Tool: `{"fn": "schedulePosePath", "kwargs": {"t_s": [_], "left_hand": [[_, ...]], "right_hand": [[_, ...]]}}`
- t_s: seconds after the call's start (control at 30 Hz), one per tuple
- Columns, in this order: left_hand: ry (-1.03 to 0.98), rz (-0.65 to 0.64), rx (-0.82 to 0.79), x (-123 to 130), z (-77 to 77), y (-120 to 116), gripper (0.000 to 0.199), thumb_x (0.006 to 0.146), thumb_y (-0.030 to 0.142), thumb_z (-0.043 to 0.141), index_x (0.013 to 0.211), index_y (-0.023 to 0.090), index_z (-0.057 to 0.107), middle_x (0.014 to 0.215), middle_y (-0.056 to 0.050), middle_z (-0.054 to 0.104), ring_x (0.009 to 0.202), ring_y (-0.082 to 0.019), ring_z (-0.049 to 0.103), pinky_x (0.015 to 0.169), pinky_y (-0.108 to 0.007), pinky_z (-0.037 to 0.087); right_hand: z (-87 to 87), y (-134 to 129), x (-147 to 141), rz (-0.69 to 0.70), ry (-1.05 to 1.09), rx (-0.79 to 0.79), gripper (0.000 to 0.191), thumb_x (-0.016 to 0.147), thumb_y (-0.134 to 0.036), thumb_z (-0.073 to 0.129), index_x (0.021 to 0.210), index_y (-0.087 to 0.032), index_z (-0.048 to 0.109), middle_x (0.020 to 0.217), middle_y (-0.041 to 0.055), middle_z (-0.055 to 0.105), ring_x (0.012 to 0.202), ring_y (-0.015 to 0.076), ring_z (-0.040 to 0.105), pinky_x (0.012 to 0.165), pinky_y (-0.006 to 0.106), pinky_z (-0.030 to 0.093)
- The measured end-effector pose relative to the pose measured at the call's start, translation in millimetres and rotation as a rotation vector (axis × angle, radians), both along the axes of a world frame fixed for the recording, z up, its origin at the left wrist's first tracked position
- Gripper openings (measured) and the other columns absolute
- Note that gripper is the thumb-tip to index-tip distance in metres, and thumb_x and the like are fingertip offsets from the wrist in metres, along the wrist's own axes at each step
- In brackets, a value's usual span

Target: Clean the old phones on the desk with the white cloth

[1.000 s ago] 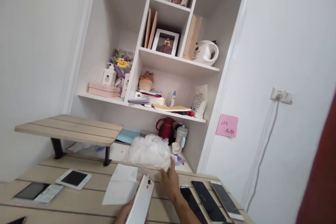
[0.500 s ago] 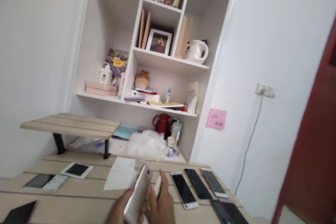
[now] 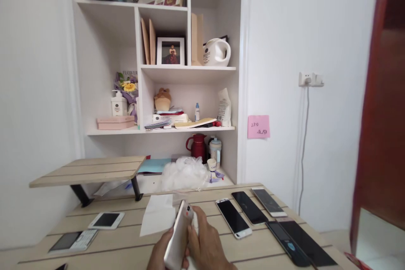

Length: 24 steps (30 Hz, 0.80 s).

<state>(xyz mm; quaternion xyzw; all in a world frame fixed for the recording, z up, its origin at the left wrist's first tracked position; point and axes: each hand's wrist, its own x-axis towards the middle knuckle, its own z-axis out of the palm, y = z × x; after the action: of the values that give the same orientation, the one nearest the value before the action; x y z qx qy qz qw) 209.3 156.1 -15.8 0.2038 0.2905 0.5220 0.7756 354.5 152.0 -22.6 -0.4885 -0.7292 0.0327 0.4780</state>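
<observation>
A gold phone (image 3: 177, 238) is tilted up on edge above the slatted table, its camera end pointing away. My left hand (image 3: 160, 249) is wrapped round its lower left side. My right hand (image 3: 207, 240) is closed on a white cloth (image 3: 194, 222), pressed close against the right side of the phone. Most of the cloth is hidden behind the fingers. A white sheet of paper (image 3: 157, 214) lies just beyond the phone.
Right of my hands lie several phones, among them a white-framed one (image 3: 234, 218) and a black one (image 3: 249, 207). At left are a white phone (image 3: 106, 220), a keypad phone (image 3: 73, 240) and a raised wooden stand (image 3: 90, 168). Shelves (image 3: 190, 67) stand behind.
The view has levelled and turned, so the shelves sit further left. The phone stays in my left hand, and my right hand has moved closer against it.
</observation>
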Motion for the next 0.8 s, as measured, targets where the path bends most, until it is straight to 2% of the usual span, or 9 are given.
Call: {"fn": "schedulePosePath", "kwargs": {"t_s": [0.13,0.27,0.5,0.67,0.8], "left_hand": [[0.069,-0.017,0.009,0.3,2.2,0.1,0.026,0.083,0.028,0.068,0.102,0.01,0.065,0.071,-0.011,0.073,0.062,-0.028,0.071,0.039,-0.026,0.039],[0.087,-0.006,0.024,-0.4,3.7,-2.6,0.022,0.088,0.028,0.061,0.098,0.01,0.065,0.078,-0.013,0.075,0.063,-0.027,0.071,0.04,-0.027,0.04],[0.056,0.025,0.025,0.5,-1.3,-4.0,0.018,0.089,0.028,0.062,0.092,0.011,0.068,0.077,-0.011,0.076,0.073,-0.027,0.073,0.054,-0.029,0.052],[0.023,0.024,-0.002,0.5,4.7,-6.2,0.025,0.093,0.03,0.058,0.096,0.007,0.07,0.079,-0.014,0.077,0.078,-0.029,0.074,0.063,-0.033,0.057],[-0.015,0.051,-0.018,-2.2,4.8,-5.4,0.026,0.092,0.033,0.06,0.095,0.01,0.071,0.083,-0.013,0.078,0.081,-0.028,0.074,0.07,-0.035,0.058]], "right_hand": [[-0.4,0.7,-0.3,0.001,-0.033,0.045,0.039,0.1,-0.027,0.034,0.139,-0.023,0.034,0.119,0.0077,0.068,0.09,0.0258,0.072,0.076,0.036,0.054],[-0.7,0.4,-0.4,0.011,-0.036,0.058,0.039,0.1,-0.026,0.035,0.139,-0.022,0.036,0.124,0.0088,0.065,0.096,0.0251,0.071,0.077,0.034,0.054],[1.6,-3.4,-2.1,0.044,-0.063,0.072,0.039,0.099,-0.025,0.035,0.138,-0.025,0.035,0.113,0.0046,0.069,0.086,0.0243,0.071,0.078,0.037,0.054],[-1.3,-4.6,-4.5,0.066,-0.125,0.103,0.04,0.099,-0.025,0.034,0.139,-0.023,0.032,0.116,0.0092,0.067,0.093,0.0279,0.07,0.077,0.04,0.053],[-1.7,-7.7,-8.3,0.098,-0.175,0.126,0.041,0.099,-0.024,0.033,0.14,-0.022,0.029,0.113,0.0103,0.067,0.089,0.0276,0.07,0.076,0.04,0.053]]}}
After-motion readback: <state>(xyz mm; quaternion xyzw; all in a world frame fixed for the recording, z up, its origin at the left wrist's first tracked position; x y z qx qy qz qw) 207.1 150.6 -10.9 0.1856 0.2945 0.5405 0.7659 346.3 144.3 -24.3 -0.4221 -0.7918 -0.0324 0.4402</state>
